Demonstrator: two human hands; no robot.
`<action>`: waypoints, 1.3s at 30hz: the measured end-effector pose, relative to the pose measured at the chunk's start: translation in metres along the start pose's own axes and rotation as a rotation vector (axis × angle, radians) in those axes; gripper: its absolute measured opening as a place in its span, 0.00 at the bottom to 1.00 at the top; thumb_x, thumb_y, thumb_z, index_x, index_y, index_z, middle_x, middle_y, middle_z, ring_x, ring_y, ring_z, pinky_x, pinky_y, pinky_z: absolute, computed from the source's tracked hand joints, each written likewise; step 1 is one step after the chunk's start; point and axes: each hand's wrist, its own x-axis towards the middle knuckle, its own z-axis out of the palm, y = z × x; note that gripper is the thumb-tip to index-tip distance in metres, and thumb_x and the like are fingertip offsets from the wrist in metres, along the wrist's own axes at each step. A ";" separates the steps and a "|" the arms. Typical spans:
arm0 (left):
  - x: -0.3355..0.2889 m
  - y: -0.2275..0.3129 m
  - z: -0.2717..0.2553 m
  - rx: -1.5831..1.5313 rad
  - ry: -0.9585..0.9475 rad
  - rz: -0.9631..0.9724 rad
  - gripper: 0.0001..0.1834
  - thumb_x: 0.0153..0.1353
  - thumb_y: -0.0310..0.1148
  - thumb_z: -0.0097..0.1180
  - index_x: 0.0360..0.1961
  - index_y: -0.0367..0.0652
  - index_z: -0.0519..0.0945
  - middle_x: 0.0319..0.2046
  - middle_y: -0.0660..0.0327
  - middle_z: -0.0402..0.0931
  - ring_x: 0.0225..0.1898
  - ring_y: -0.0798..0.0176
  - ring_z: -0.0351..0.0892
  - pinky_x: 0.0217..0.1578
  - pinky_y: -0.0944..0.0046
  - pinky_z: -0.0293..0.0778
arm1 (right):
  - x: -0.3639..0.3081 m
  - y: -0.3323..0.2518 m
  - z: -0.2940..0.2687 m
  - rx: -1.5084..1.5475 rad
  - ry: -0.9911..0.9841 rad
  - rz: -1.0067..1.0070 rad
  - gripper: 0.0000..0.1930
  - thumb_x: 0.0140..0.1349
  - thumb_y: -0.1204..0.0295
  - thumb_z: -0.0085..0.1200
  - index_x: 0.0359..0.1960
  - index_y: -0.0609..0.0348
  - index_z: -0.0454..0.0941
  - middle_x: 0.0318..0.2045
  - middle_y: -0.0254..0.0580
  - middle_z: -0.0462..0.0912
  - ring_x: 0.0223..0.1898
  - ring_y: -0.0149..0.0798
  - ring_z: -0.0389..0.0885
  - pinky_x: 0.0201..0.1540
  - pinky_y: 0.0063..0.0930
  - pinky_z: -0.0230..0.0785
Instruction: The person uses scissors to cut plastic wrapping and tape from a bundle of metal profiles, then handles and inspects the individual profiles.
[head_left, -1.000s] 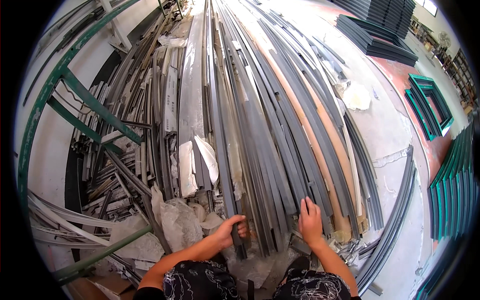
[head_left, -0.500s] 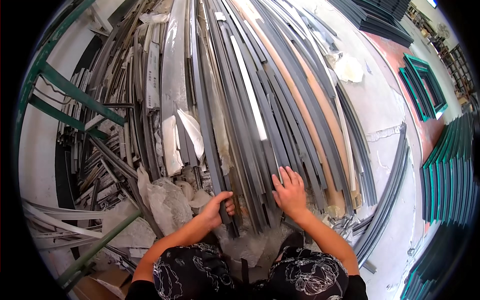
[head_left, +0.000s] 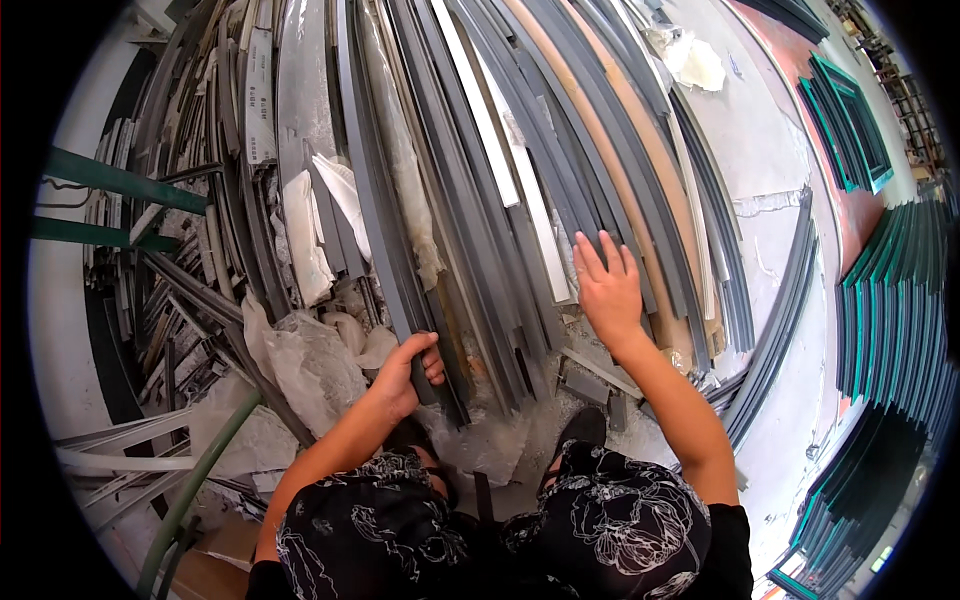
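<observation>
Long dark grey metal profiles [head_left: 470,230] lie side by side in a bundle, running away from me. My left hand [head_left: 410,372] is closed round the near end of one grey profile [head_left: 372,200], with the thumb on top. My right hand [head_left: 612,300] rests with spread fingers on the grey profiles farther right, gripping nothing visible. Between the hands, a white strip [head_left: 480,110] lies along the bundle. A second white strip [head_left: 542,240] ends just left of my right hand. Short profile offcuts [head_left: 590,390] lie on the floor below that hand.
Crumpled plastic wrap [head_left: 312,365] and messy scrap lengths [head_left: 190,330] lie to the left, near green metal bars [head_left: 125,185]. Brown-wrapped profiles [head_left: 640,220] run along the right. Beyond, stacked green-edged frames [head_left: 890,320] stand on the floor. My feet are close to the bundle's near ends.
My right hand has moved farther away and slightly right, and profiles beside it have shifted right, uncovering the second white strip and the offcuts. My left hand keeps its grip. The view has tilted down.
</observation>
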 end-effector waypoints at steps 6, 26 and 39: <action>0.005 0.000 -0.006 0.019 0.005 -0.021 0.11 0.55 0.34 0.54 0.23 0.49 0.65 0.16 0.68 0.58 0.18 0.69 0.59 0.22 0.67 0.58 | -0.007 -0.019 0.011 -0.027 -0.076 0.034 0.24 0.53 0.72 0.48 0.55 0.52 0.68 0.60 0.30 0.61 0.59 0.49 0.61 0.52 0.48 0.62; 0.015 -0.005 -0.016 0.015 -0.022 -0.034 0.11 0.56 0.33 0.54 0.22 0.47 0.66 0.15 0.65 0.62 0.18 0.66 0.63 0.23 0.65 0.61 | -0.005 0.066 -0.072 1.951 -0.311 1.171 0.38 0.46 0.79 0.54 0.62 0.64 0.51 0.41 0.52 0.74 0.24 0.38 0.77 0.21 0.23 0.69; 0.018 -0.009 -0.016 0.009 -0.031 -0.028 0.10 0.56 0.33 0.53 0.22 0.48 0.66 0.16 0.67 0.61 0.19 0.68 0.61 0.23 0.66 0.61 | -0.012 0.038 -0.080 1.602 -0.409 0.990 0.10 0.55 0.71 0.54 0.34 0.66 0.72 0.19 0.38 0.76 0.17 0.28 0.74 0.19 0.18 0.66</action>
